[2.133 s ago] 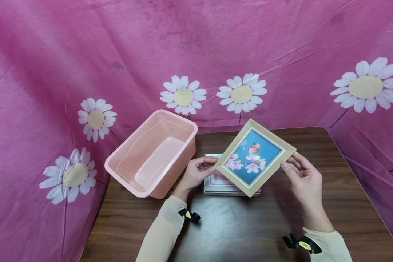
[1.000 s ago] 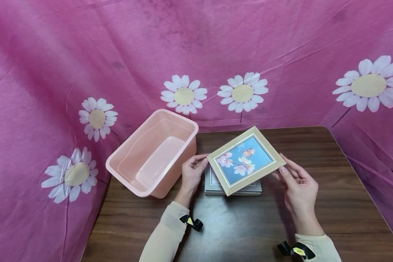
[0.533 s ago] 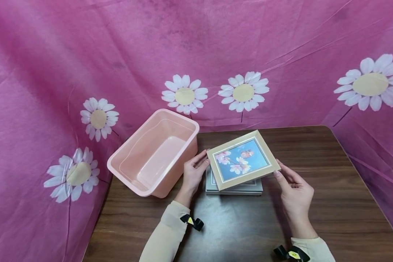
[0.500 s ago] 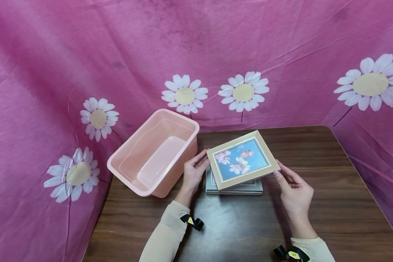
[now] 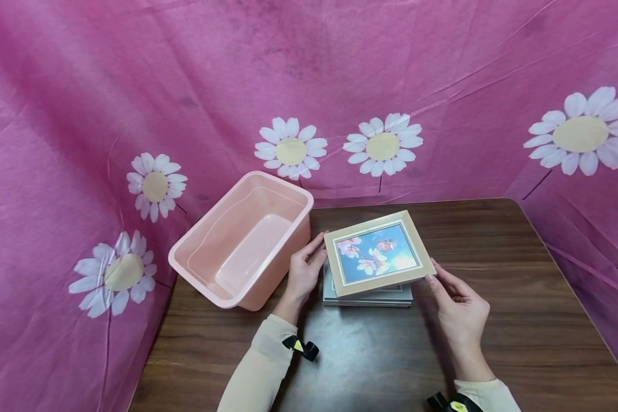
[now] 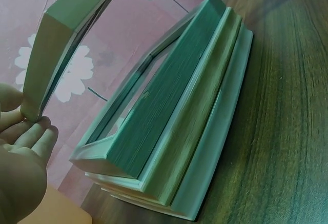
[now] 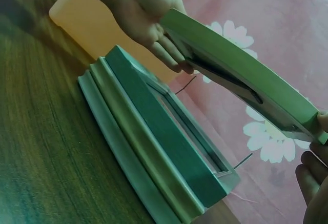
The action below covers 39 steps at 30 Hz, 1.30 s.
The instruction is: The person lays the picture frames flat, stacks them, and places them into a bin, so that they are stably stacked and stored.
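A beige picture frame point(image 5: 376, 253) with a blue butterfly-and-blossom picture is held face up, slightly rotated, over a stack of frames. My left hand point(image 5: 304, 274) pinches its left corner, fingers beneath and thumb by the edge. At the right corner, my right hand point(image 5: 460, 309) grips it between thumb and fingers. Below, the stack of picture frames point(image 6: 154, 116) lies on the table, its top one grey-green. Both wrist views show a gap between the held picture frame point(image 7: 246, 75) and the stack. The held frame hides most of the stack in the head view.
A pink plastic basin point(image 5: 275, 269) stands to the left of the stack, nothing visible inside it. The dark wood table point(image 5: 504, 274) ends at a pink cloth backdrop point(image 5: 319, 68) printed with daisies.
The beige picture frame has turned counterclockwise, tipped flatter and come lower over the stack. My right hand has moved left and slightly down with it; my left hand keeps its pinch.
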Each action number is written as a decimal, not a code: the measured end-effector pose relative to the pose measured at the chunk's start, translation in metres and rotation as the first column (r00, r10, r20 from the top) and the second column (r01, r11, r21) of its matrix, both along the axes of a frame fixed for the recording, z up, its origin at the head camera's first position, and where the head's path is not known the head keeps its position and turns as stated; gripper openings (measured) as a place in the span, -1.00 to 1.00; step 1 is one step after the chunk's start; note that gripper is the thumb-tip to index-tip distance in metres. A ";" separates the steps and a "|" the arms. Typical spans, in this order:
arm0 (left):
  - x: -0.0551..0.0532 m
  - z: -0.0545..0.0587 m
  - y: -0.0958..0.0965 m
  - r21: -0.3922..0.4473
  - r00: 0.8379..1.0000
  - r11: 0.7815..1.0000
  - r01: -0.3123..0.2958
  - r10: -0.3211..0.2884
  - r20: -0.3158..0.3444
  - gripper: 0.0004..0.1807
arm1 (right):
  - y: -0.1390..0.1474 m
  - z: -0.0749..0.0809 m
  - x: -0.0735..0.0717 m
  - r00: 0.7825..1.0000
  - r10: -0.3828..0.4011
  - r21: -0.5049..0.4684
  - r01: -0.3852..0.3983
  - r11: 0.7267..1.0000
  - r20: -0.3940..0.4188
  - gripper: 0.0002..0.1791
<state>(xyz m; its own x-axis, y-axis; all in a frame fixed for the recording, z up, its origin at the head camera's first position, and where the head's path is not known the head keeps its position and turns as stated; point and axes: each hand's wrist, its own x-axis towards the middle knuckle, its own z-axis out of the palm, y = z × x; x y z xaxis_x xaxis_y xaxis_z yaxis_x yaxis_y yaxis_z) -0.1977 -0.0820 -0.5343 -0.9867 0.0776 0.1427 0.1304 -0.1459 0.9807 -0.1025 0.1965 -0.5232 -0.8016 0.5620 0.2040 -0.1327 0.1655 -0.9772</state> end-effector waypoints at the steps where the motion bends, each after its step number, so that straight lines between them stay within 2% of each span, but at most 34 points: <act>1: 0.000 0.000 -0.001 -0.014 1.000 1.000 -0.001 0.001 -0.006 -0.45 | -0.001 -0.001 0.000 1.000 0.003 -0.008 -0.003 1.000 -0.008 -0.67; 7: -0.003 -0.001 -0.003 -0.087 1.000 0.996 0.013 -0.015 -0.023 -0.47 | -0.005 -0.002 0.005 1.000 0.012 -0.021 -0.012 1.000 -0.011 -0.69; 13: -0.007 -0.003 -0.005 -0.104 0.998 0.994 0.026 -0.033 -0.062 -0.47 | -0.009 -0.005 0.009 1.000 0.016 -0.016 -0.017 1.000 -0.020 -0.71; 22: -0.010 -0.001 -0.007 -0.116 0.998 0.993 0.035 -0.040 -0.041 -0.45 | -0.015 -0.010 0.013 0.999 0.040 -0.076 -0.042 0.996 -0.020 -0.72; 30: -0.013 -0.003 -0.007 -0.135 0.999 0.990 0.038 -0.042 -0.030 -0.46 | -0.017 -0.018 0.016 0.998 0.055 -0.041 -0.054 0.998 0.009 -0.72; 39: -0.014 -0.005 -0.008 -0.190 0.997 0.980 0.062 -0.070 -0.034 -0.46 | -0.019 -0.028 0.019 0.997 0.061 -0.071 -0.057 0.996 0.051 -0.73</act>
